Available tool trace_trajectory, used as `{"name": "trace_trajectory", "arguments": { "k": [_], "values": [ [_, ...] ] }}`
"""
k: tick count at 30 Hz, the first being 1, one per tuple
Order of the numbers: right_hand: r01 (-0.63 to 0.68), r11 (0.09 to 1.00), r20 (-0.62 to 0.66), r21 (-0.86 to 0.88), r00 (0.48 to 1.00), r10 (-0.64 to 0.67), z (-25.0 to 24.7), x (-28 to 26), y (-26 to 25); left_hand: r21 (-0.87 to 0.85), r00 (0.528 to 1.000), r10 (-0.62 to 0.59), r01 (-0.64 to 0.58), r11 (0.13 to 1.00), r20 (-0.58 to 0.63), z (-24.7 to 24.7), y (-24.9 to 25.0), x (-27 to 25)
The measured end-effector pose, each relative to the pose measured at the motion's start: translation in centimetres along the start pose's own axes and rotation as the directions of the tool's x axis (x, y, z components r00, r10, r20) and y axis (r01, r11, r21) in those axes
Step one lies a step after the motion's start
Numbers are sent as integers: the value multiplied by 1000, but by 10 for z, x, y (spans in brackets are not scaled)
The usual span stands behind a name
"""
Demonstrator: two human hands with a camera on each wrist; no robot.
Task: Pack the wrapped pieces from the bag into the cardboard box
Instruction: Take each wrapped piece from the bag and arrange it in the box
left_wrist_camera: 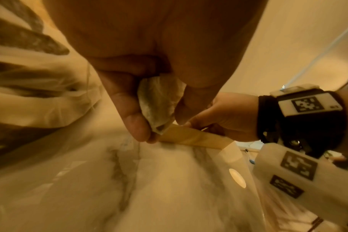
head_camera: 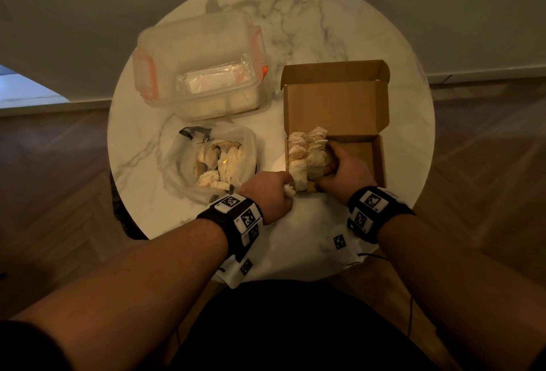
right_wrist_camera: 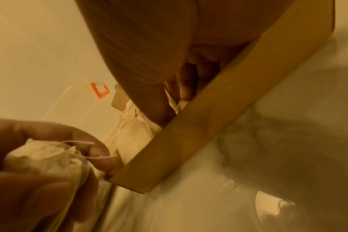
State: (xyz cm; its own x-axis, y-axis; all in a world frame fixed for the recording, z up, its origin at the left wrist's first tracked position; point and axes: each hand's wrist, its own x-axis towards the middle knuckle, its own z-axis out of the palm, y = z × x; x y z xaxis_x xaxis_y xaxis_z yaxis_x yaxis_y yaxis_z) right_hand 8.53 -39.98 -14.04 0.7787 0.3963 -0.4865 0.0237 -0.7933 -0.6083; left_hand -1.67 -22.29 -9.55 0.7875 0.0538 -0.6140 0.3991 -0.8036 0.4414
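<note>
The open cardboard box (head_camera: 381,161) sits on the right of the table, with two rows of paper-wrapped, string-tied pieces (head_camera: 307,158) standing along its left side. My right hand (head_camera: 344,169) is inside the box, its thumb and curled fingers holding the near end of those rows (right_wrist_camera: 133,138). My left hand (head_camera: 273,193) pinches one wrapped piece (left_wrist_camera: 159,103) between thumb and fingers at the box's front left corner (left_wrist_camera: 193,138). The clear plastic bag (head_camera: 183,169) lies left of the box with several wrapped pieces (head_camera: 218,164) inside.
A clear plastic container (head_camera: 201,54) with orange latches stands at the back left of the round marble table (head_camera: 325,16). The box's lid flap (head_camera: 334,101) stands upright at the back. A white cloth with markers (head_camera: 295,255) hangs over the near edge.
</note>
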Motion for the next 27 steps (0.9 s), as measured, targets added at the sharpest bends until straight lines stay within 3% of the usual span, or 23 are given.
{"name": "trace_trajectory", "arguments": {
  "k": [3,4,6,8,11,14,17,21,24,27],
  "values": [
    [24,1000,-52,18,998,-23,-8,-7,1,-269,998,-61,52,962,-26,-6,1,-10],
    [41,998,-87,38,996,-38,-10,-10,-1,-454,996,-84,70,888,-11,-8,3,-13],
    [95,990,-157,108,985,-77,-16,-16,-8,-757,991,-126,111,644,38,-15,9,-14],
    [161,971,-181,174,975,-129,-24,-23,-19,-892,988,-140,114,438,58,-21,16,-13],
    [243,935,-169,259,964,-204,-35,-33,-39,-957,992,-118,69,281,37,-30,27,-10],
    [266,902,-152,340,962,-226,-45,-38,-54,-976,996,-79,-14,217,-32,-38,36,-9],
    [223,896,-133,384,974,-186,-50,-36,-61,-973,993,-85,-60,224,-81,-45,42,-7],
    [148,869,-115,472,988,-106,-54,-30,-60,-972,990,-118,-44,230,-73,-49,43,-7],
    [32,761,-54,648,999,4,-56,-29,-58,-978,989,-133,-32,207,-61,-48,40,-9],
    [-1,753,44,658,998,-37,-54,-30,-52,-981,986,-158,-21,194,-53,-44,36,-8]
  ]
}}
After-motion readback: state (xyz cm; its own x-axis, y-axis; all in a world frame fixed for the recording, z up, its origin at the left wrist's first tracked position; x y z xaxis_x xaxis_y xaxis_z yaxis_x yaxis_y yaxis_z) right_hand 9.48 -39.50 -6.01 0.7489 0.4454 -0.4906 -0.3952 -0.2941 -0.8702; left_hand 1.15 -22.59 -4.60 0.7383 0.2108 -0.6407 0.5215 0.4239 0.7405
